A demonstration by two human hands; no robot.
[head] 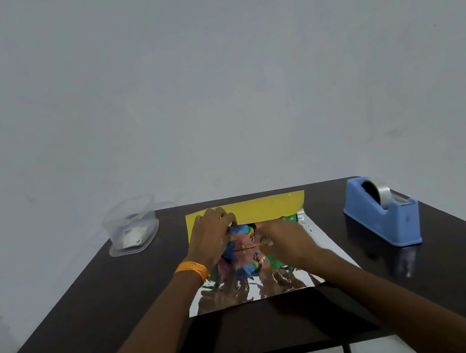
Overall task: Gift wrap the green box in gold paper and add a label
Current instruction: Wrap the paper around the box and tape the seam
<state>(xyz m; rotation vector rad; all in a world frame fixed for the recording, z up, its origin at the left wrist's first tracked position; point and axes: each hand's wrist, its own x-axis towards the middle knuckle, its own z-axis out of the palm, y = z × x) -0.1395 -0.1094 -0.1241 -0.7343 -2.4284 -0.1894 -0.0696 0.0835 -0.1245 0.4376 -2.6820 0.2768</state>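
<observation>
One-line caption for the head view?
Left hand and right hand on the green box atop gold paper, blue tape dispenser at right.

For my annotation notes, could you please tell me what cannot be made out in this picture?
Head view only.
- green box: largely covered by the left hand and right hand.
- Both grips: unclear; the right hand is motion-blurred.
- clear container: contents too small to identify.
</observation>
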